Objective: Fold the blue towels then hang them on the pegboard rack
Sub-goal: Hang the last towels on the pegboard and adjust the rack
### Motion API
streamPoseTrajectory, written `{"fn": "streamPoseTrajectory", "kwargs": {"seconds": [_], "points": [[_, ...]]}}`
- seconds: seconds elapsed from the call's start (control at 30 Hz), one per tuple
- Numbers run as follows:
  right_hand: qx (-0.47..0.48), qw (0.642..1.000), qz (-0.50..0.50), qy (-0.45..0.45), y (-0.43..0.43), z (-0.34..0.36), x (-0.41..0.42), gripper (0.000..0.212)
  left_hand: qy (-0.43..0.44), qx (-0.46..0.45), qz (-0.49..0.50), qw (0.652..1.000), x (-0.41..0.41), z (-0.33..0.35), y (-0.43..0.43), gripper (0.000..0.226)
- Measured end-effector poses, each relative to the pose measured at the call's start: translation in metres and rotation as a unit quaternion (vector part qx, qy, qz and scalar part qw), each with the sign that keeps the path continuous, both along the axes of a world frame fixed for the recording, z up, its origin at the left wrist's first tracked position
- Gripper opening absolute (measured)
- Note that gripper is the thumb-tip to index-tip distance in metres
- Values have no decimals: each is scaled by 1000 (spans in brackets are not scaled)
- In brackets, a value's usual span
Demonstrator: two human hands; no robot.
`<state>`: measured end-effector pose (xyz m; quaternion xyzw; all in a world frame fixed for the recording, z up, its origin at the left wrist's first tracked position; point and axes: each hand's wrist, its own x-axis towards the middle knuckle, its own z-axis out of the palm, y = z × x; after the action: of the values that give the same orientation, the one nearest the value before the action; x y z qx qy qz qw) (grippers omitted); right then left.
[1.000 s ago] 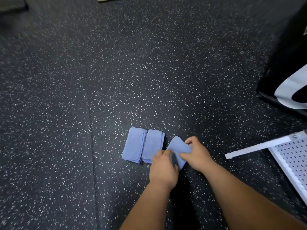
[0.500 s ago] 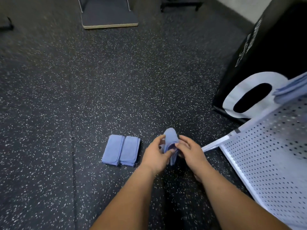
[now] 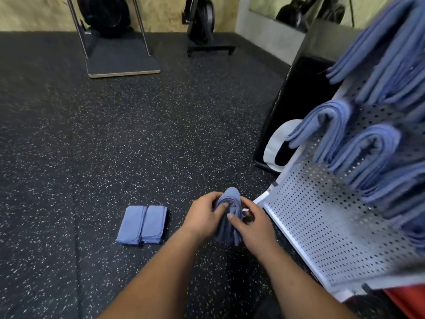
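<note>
Both hands (image 3: 230, 219) hold a folded towel (image 3: 230, 203) beside the pegboard rack (image 3: 322, 226).

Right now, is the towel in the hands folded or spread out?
Folded: the towel is doubled over into a narrow bundle, rounded fold on top, gripped by the left hand and right hand.

One wide-angle view is taken from head height and is aimed forward and down. The floor (image 3: 138, 134) is seen from above. The left hand (image 3: 202, 215) and right hand (image 3: 255, 226) are framed close, low at centre. The pegboard rack (image 3: 322, 226) is framed near on the right, and the wall (image 3: 34, 12) far off along the top.
</note>
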<state>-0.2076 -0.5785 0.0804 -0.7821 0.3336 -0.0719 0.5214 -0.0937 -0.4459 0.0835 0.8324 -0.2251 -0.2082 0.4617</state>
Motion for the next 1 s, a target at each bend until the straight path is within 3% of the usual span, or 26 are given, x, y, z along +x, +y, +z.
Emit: {"fn": "streamPoseTrajectory", "kwargs": {"seconds": [0.2,0.43,0.63,1.0], "points": [[-99,990,-93,-25,0,19,-17,43,-6,-31,-30,999,-13,20,-19,21],[-172,949,-241,-109,-5,40,-12,39,-64,-103,-36,992,-15,49,-55,26],[-162,919,-317,-172,-25,55,2,40,-82,-170,-26,982,-5,67,-89,22],[-99,888,-399,-203,-77,38,32,38,-65,-159,-61,983,16,54,-158,26]]}}
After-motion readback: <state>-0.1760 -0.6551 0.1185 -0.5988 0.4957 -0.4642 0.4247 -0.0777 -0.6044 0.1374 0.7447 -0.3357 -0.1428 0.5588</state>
